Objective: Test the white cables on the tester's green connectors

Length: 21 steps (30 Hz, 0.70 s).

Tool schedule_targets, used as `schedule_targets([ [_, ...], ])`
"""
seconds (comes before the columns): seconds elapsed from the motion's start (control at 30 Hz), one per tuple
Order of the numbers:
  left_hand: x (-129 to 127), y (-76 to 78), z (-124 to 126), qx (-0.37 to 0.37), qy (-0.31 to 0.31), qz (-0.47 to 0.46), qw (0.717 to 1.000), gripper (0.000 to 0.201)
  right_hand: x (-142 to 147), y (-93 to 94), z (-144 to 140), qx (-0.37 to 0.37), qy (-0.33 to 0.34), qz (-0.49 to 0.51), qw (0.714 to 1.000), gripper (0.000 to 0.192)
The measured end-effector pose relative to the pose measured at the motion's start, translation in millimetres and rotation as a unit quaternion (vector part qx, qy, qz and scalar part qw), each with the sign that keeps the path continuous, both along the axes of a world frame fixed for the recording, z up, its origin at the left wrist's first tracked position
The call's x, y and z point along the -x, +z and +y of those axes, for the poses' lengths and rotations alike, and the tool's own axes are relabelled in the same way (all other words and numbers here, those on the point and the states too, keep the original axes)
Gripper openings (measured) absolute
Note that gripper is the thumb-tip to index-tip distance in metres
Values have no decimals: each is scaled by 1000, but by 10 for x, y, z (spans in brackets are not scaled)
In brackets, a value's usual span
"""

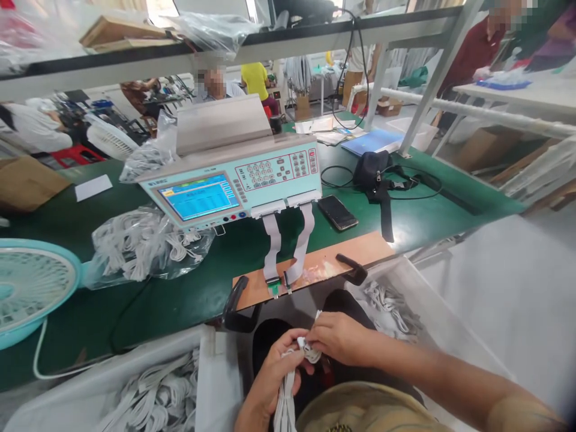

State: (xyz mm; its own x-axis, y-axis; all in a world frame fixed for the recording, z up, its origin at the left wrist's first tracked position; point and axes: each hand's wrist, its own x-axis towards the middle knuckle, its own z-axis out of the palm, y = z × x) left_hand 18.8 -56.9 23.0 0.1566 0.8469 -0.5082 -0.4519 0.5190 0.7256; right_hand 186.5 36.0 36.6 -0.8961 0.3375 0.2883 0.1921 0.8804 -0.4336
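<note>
Cables (287, 396): white bundle, held low over the lap, below the bench edge. Left hand (274, 369) wraps it; right hand (337, 339) fingers pinch its top end. Lower length cut off. Tester (234, 177) beyond.

Lower centre: left hand (275, 372) and right hand (338, 339) pinching a white cable bundle (288, 396); above them a copper-faced test board (315, 270), cable tester (234, 180), smartphone (338, 212), green bench (135, 300).

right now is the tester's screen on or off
On: the tester's screen glows bright blue with rows of readout; the text is too small to read.
</note>
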Motion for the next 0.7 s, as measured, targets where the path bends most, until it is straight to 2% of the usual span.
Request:
schedule_targets([
  [0.17,16,-72,32,15,-13,120,993,43,95,-142,22,34,-8,-29,999,17],
  [0.3,79,-94,135,20,40,222,974,44,248,-176,93,99,-53,43,993,17],
  [0.37,125,-89,190,14,68,230,971,42,350,-186,124,149,-97,77,981,19],
  [0.47,170,-91,253,20,94,170,981,38,502,-227,154,301,-161,126,931,21],
  [0.57,176,-129,298,26,135,88,987,34,615,-302,174,470,-178,173,847,22],
  [0.63,169,-171,323,29,157,55,986,33,661,-346,187,546,-176,191,797,25],
  [0.7,166,-218,346,26,170,58,983,33,691,-368,199,589,-184,202,760,30],
])
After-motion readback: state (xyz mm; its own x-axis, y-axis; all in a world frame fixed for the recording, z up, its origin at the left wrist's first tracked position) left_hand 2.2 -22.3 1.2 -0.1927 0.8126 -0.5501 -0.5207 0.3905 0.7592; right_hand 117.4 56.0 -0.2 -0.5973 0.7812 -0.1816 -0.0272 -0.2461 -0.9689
